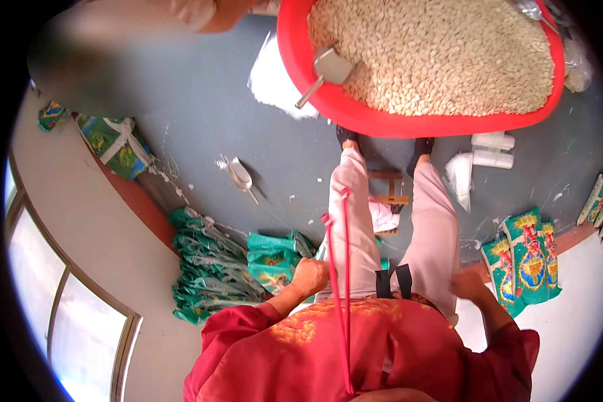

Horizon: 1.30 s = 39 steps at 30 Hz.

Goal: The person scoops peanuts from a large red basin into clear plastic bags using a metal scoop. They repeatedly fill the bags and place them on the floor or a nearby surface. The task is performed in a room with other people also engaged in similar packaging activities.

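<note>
My left hand (pixel 311 277) is curled closed beside my left thigh, just right of a green printed bag (pixel 269 256). What its fingers hold, if anything, is hidden. Next to my right thigh is my right hand (pixel 470 284), smeared by motion, so its fingers do not show clearly. Beyond my feet stands a large red tub (pixel 375 120) full of pale flat seeds or beans (pixel 442 53). A metal scoop (pixel 331 67) rests on the tub's left side, its handle over the rim.
A second metal scoop (pixel 240 175) lies on the grey floor. Folded green bags (pixel 211 268) are heaped at left; filled green bags (pixel 526 261) stand at right. White plastic rolls (pixel 493 158) and a low wooden stool (pixel 390 187) are near my legs. Another person's hand (pixel 194 12) shows at top left.
</note>
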{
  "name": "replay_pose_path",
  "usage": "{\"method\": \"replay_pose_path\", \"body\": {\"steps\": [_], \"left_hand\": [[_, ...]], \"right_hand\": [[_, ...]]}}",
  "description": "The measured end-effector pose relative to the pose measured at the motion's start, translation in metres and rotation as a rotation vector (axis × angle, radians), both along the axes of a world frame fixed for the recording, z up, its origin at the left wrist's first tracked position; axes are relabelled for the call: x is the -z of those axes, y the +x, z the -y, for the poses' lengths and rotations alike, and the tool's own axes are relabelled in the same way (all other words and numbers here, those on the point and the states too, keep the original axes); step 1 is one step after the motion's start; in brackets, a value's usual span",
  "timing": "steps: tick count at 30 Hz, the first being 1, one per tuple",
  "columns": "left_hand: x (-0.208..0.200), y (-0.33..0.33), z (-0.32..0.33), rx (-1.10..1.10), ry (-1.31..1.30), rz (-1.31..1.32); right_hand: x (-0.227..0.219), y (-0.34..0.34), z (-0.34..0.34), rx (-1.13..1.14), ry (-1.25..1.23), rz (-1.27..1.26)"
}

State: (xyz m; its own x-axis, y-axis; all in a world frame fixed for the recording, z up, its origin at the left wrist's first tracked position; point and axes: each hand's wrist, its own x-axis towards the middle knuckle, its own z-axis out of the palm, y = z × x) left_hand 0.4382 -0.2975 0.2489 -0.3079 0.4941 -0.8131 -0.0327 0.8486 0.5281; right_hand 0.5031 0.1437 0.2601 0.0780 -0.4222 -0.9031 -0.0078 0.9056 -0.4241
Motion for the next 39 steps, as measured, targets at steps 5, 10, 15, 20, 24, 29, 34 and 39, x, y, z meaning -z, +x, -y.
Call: {"method": "replay_pose_path", "body": {"steps": [5,10,15,20,24,29,34,39], "left_hand": [[-0.024,-0.014,-0.003,-0.019,0.281,0.163],[-0.073,-0.013,-0.049,0.143,0.416,0.56],[-0.075,-0.017,-0.078,0.459,0.312,0.791],[0.024,-0.078,-0.108,0.306,0.328,0.451],[0.127,-0.14,-0.167,-0.292,0.464,0.426],[0.22,-0.167,-0.193,-0.288,0.535,0.327],[0.239,-0.182,-0.186,-0.345,0.416,0.184],[0.242,-0.201,-0.193,-0.37,0.328,0.18]], "right_hand": [[-0.069,-0.034,0.028,-0.003,0.055,0.225],[-0.033,-0.024,0.008,0.025,-0.059,0.284],[-0.028,-0.048,-0.021,-0.032,-0.017,0.45],[0.071,-0.06,-0.029,0.234,-0.037,0.201],[0.2,-0.116,0.047,0.377,-0.144,-0.065],[0.371,0.042,0.131,0.14,0.033,-0.294],[0.409,0.067,0.127,0.209,-0.075,-0.242],[0.44,0.082,0.121,0.109,-0.157,-0.065]]}}
